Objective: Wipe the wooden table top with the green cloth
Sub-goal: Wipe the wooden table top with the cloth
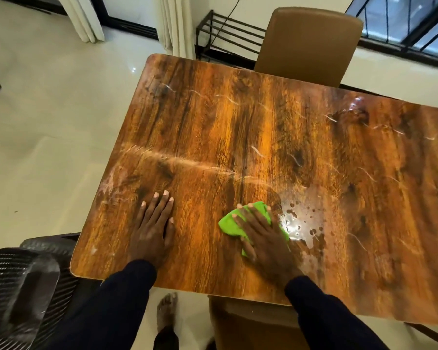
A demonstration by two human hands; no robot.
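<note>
- The right hand [261, 233] lies flat with fingers straight and slightly spread, palm pressing down on the crumpled bright green cloth [232, 223], which shows beyond its fingertips and on its thumb side.
- The left hand [153, 227] rests open, palm down, fingers straight and together, on bare wood well to the left of the cloth.
- Both forearms, in dark navy sleeves [321, 314], reach forward over the table's near edge.
- The glossy brown wooden table top [238, 117] has strong streaked grain and pale smear marks.
- Just right of the right hand, a wet patch [304, 223] with droplets glistens.
</note>
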